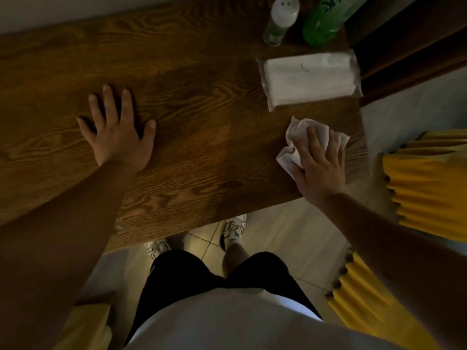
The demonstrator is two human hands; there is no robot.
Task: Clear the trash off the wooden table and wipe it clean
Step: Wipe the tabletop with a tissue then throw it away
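Note:
A dark wooden table (197, 117) fills the upper half of the view. My left hand (118, 132) lies flat on it at the left, fingers spread, holding nothing. My right hand (318, 162) presses a crumpled white tissue (293, 142) against the tabletop near its right front corner, fingers laid over it. A plastic-wrapped pack of white tissues (309, 78) lies just beyond that hand.
A small clear bottle with a white cap (279, 18) and a green bottle (326, 18) stand at the table's far right. Yellow ribbed cushions (427, 188) sit to the right of the table. My legs and shoes (233, 228) stand on the tiled floor at the front edge.

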